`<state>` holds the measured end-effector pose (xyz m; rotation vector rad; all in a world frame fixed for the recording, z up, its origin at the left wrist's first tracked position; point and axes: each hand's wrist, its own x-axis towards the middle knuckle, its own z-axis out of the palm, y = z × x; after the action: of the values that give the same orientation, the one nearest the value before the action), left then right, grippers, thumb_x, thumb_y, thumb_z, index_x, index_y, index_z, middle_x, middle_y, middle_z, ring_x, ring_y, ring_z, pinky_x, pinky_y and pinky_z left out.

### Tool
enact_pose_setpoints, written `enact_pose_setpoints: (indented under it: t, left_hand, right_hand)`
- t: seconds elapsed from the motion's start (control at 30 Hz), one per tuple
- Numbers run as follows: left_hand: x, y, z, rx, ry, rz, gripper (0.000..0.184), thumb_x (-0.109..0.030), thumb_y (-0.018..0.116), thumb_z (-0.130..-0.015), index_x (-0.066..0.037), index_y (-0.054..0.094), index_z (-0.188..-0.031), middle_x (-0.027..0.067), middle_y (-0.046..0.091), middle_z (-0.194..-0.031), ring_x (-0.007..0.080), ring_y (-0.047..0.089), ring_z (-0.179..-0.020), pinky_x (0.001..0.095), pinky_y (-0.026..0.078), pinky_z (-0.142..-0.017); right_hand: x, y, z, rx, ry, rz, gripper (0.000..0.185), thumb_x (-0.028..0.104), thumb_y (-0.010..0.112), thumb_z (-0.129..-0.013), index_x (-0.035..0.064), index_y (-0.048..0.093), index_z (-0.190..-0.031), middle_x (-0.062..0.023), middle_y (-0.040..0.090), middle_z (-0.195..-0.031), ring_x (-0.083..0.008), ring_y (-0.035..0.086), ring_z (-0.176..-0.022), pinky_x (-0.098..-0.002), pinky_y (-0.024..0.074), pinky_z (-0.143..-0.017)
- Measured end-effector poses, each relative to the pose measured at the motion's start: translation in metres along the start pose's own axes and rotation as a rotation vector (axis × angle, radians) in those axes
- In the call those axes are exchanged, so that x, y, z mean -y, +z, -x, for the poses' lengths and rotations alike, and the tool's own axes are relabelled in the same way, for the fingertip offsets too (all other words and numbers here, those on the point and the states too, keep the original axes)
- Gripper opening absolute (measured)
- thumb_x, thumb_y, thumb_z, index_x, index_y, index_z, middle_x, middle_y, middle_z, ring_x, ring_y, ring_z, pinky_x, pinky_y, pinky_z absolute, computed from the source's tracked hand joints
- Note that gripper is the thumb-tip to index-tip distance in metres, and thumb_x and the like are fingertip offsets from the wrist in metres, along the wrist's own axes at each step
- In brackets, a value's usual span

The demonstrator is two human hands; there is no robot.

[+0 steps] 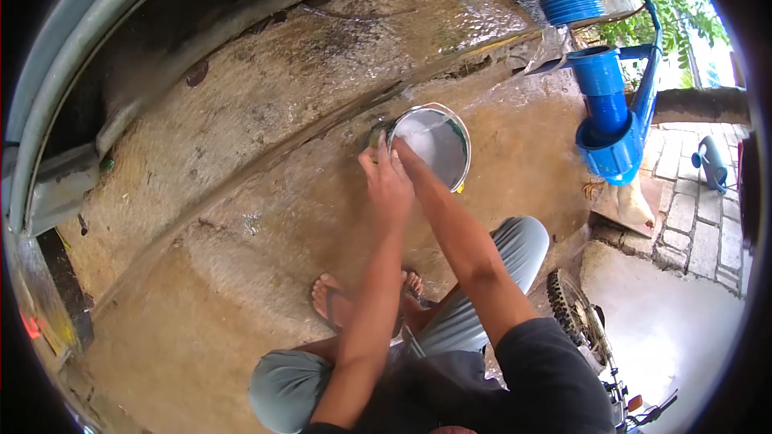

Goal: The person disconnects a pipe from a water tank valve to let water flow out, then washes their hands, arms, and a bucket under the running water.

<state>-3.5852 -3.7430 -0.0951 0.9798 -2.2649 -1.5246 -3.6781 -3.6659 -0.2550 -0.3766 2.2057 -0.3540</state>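
Note:
A round bucket with a thin wire handle stands on the wet ground, with pale, cloudy water inside. Water trickles into it from the upper right. My left hand is at the bucket's left rim, its fingers bent around the edge. Just inside the same rim is my right hand, touching or very close to the left one; its fingers are mostly hidden. A small green patch shows beside the left fingertips, too unclear to name.
Blue pipes stand at the upper right, with water running near them. A raised concrete ledge crosses behind the bucket. My sandalled feet are below. A motorbike wheel is at the lower right, and a blue-grey watering can stands on the paving.

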Motion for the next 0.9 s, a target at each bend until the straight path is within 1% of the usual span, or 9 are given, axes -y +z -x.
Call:
enact_pose_setpoints:
  t: [0.03,0.1,0.13,0.17,0.3,0.4,0.6,0.7,0.9]
  left_hand:
    - [-0.001,0.0,0.0,-0.015,0.008,0.016,0.037,-0.022,0.045,-0.097,-0.014,0.048,-0.133,0.0201,0.044,-0.116,0.0411,0.054,-0.101,0.0486,0.046,-0.082]
    - [0.003,0.003,0.001,-0.026,0.021,0.037,0.036,-0.022,0.044,-0.098,-0.014,0.048,-0.133,0.0197,0.044,-0.113,0.0407,0.054,-0.099,0.048,0.045,-0.082]
    - [0.002,0.003,0.0,-0.033,0.018,0.029,0.036,-0.022,0.044,-0.098,-0.014,0.048,-0.133,0.0197,0.044,-0.113,0.0408,0.054,-0.099,0.048,0.045,-0.082]
    - [0.001,0.003,0.0,-0.038,0.018,0.021,0.036,-0.022,0.045,-0.098,-0.014,0.048,-0.132,0.0197,0.044,-0.113,0.0409,0.054,-0.099,0.0479,0.046,-0.082]
    - [0.001,0.003,0.001,-0.015,-0.002,0.002,0.035,-0.021,0.045,-0.097,-0.013,0.049,-0.132,0.0198,0.044,-0.114,0.0406,0.054,-0.1,0.0473,0.045,-0.083]
    - [0.004,0.004,-0.001,-0.019,0.038,-0.046,0.038,-0.02,0.047,-0.096,-0.014,0.048,-0.134,0.0196,0.045,-0.116,0.0408,0.056,-0.099,0.0488,0.049,-0.078]
    - [0.004,0.004,0.0,-0.034,0.065,-0.019,0.038,-0.017,0.046,-0.096,-0.012,0.048,-0.133,0.0195,0.044,-0.118,0.0408,0.057,-0.098,0.049,0.049,-0.079]
    - [0.001,0.003,0.0,-0.019,0.024,0.052,0.036,-0.016,0.047,-0.095,-0.01,0.049,-0.131,0.0192,0.043,-0.112,0.0393,0.052,-0.1,0.046,0.044,-0.085]
    - [-0.002,0.001,0.002,0.005,-0.011,0.046,0.037,-0.018,0.045,-0.097,-0.013,0.047,-0.133,0.019,0.043,-0.114,0.0392,0.052,-0.101,0.0467,0.045,-0.084]
  right_hand:
    - [-0.001,-0.003,0.001,-0.011,-0.013,-0.091,0.043,0.031,0.055,-0.086,0.0051,0.054,-0.12,-0.0173,0.061,-0.116,-0.0342,0.059,-0.108,-0.0456,0.0455,-0.092]
    - [-0.002,-0.015,0.01,-0.104,-0.093,0.038,0.042,0.03,0.055,-0.085,0.005,0.054,-0.119,-0.0171,0.063,-0.113,-0.0343,0.06,-0.106,-0.0456,0.0461,-0.091]
    - [0.004,-0.031,0.026,-0.178,-0.161,0.346,0.039,0.028,0.057,-0.083,0.0061,0.056,-0.115,-0.0147,0.065,-0.109,-0.0335,0.061,-0.104,-0.0453,0.0458,-0.091]
    - [0.01,-0.04,0.04,-0.085,-0.044,0.272,0.036,0.026,0.056,-0.084,0.009,0.056,-0.116,-0.0152,0.062,-0.115,-0.0324,0.06,-0.107,-0.0443,0.0455,-0.093]
    - [0.015,-0.025,0.026,0.052,0.1,0.305,0.044,0.035,0.051,-0.09,0.0073,0.055,-0.124,-0.0162,0.053,-0.131,-0.0315,0.053,-0.12,-0.0432,0.0459,-0.096]
    - [0.019,-0.028,0.03,0.07,0.127,0.257,0.047,0.037,0.045,-0.093,0.0103,0.052,-0.13,-0.0168,0.042,-0.143,-0.0317,0.041,-0.131,-0.0458,0.0356,-0.106]
    - [0.015,-0.034,0.042,-0.079,0.072,0.33,0.045,0.037,0.045,-0.093,0.0105,0.054,-0.129,-0.0161,0.044,-0.14,-0.0309,0.043,-0.129,-0.0455,0.036,-0.105]
    - [0.011,-0.033,0.04,-0.133,0.055,0.352,0.045,0.036,0.045,-0.093,0.0106,0.055,-0.128,-0.0158,0.046,-0.139,-0.0305,0.044,-0.128,-0.0453,0.0362,-0.105]
    - [0.011,-0.021,0.033,-0.143,0.046,0.353,0.043,0.036,0.046,-0.092,0.0109,0.056,-0.126,-0.0152,0.048,-0.136,-0.0298,0.047,-0.126,-0.0449,0.0366,-0.105]
